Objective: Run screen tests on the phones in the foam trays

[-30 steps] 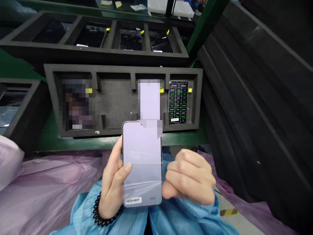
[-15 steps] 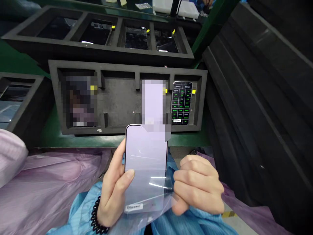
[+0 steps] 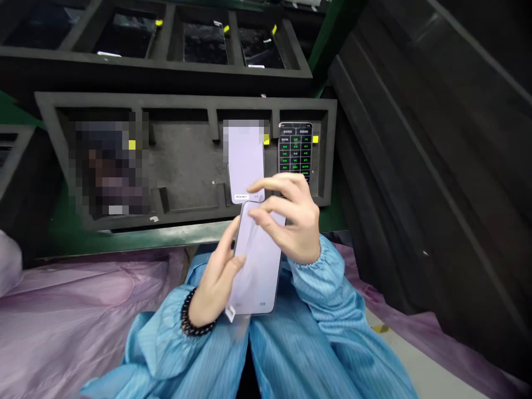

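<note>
Our L hand (image 3: 218,280) has the smartphone (image 3: 264,271) gripped by its L edge, thumb on the glass, other fingers mostly hidden behind; phone's held up near our lap, nearer us than the green worktop (image 3: 166,237), its screen plain lilac. Our R hand (image 3: 297,219) is narrow, thumb & forefinger bent close together over the phone's upper end; can't tell if they pinch anything. Clear film (image 3: 252,230) shows as creases just below the R hand's fingertips, & a white label (image 3: 230,313) juts out at the phone's bottom L corner, just below the L hand. On the L wrist, right by the hand: black coil bracelet (image 3: 187,316).

Just beyond the R hand's fingertips: second phone (image 3: 246,160), also lilac, w/ small label at its bottom, lying in a black tray (image 3: 183,102). Directly behind the R hand, partly covered by it: third phone (image 3: 295,147), dark screen w/ grid of green text. Fwd & L of the L hand, same tray: dark item (image 3: 108,166), pixelated, can't ID. Further fwd of both hands: rear tray (image 3: 166,64) w/ dark phones (image 3: 203,44). Well R of the R hand: black ridged stack (image 3: 399,166).
</note>
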Demonstrator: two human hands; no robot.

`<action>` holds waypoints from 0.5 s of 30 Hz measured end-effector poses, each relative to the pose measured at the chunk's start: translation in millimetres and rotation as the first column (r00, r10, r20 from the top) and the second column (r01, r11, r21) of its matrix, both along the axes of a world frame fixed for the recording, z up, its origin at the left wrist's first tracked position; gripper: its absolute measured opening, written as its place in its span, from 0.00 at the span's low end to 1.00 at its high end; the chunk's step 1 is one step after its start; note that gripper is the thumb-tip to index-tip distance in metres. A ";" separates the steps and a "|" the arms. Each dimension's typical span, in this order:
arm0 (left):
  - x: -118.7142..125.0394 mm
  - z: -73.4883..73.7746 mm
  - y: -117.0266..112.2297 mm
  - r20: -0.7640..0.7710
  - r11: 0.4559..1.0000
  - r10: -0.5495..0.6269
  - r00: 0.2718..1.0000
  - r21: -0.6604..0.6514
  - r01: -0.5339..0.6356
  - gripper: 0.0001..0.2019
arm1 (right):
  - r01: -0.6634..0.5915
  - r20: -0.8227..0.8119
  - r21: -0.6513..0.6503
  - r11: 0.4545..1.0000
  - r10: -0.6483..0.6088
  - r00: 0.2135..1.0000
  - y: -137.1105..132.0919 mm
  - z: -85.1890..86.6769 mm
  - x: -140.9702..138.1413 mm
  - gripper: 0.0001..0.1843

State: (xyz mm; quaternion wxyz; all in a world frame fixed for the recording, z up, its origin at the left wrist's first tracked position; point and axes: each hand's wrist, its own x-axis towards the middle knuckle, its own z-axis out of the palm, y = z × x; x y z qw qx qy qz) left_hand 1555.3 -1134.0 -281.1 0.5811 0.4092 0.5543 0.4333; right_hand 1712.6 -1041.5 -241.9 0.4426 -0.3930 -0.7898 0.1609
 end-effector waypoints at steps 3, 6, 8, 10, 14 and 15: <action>-0.3 13.1 8.6 0.185 0.992 0.079 0.980 -0.108 -0.059 0.32 | -0.045 -0.174 -0.221 0.974 0.006 0.985 1.1 -8.0 -0.8 0.21; -1.8 23.7 14.7 0.369 0.973 0.069 0.927 -0.229 0.019 0.35 | -0.176 -0.351 -0.326 0.929 0.054 0.935 -0.1 -12.9 -2.4 0.22; -2.6 28.1 16.2 0.417 0.963 0.067 0.906 -0.266 0.051 0.37 | -0.245 -0.444 -0.366 0.898 0.062 0.894 -0.1 -14.1 -4.4 0.22; -3.2 31.9 16.2 0.389 0.959 0.079 0.918 -0.282 0.037 0.37 | -0.291 -0.520 -0.398 0.870 0.048 0.853 0.8 -14.5 -6.3 0.21; -1.9 39.9 14.6 0.322 0.953 0.073 0.944 -0.302 0.029 0.38 | -0.328 -0.575 -0.431 0.841 0.025 0.818 2.0 -14.8 -8.3 0.20; -1.1 41.7 14.0 0.315 0.953 0.087 0.945 -0.302 0.013 0.38 | -0.299 -0.540 -0.441 0.846 0.015 0.841 1.8 -15.0 -8.7 0.22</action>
